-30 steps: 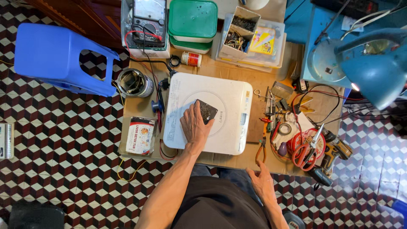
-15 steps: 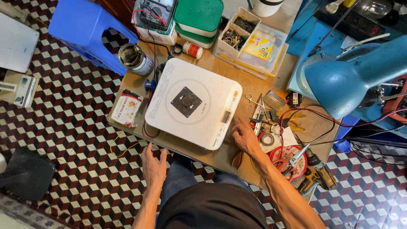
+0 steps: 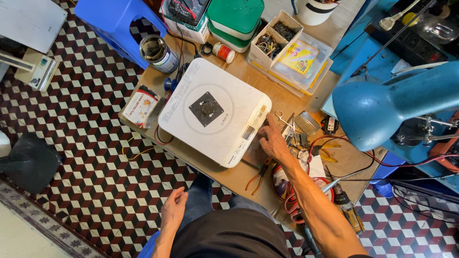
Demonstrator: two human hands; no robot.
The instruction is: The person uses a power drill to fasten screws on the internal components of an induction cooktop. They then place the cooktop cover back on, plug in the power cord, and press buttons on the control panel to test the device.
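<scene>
A white flat induction cooker (image 3: pixel 215 112) lies on the small wooden table (image 3: pixel 239 174), with a dark square plate (image 3: pixel 206 109) at the middle of its top. My right hand (image 3: pixel 272 141) rests on the table at the cooker's right edge, fingertips touching its side near the control strip, holding nothing. My left hand (image 3: pixel 173 209) hangs below the table's front edge by my knee, fingers loosely apart and empty.
Pliers (image 3: pixel 258 175), scissors (image 3: pixel 283 119), wires and a drill (image 3: pixel 348 210) crowd the table's right side. A green box (image 3: pixel 235 19), parts trays (image 3: pixel 291 50) and a tin (image 3: pixel 157 52) stand behind. A blue stool (image 3: pixel 114 19) sits on the checkered floor; a blue lamp (image 3: pixel 392 102) overhangs on the right.
My left hand came off the dark plate and dropped below the table edge. My right hand moved up from the table's front to the cooker's right side. The view shifted.
</scene>
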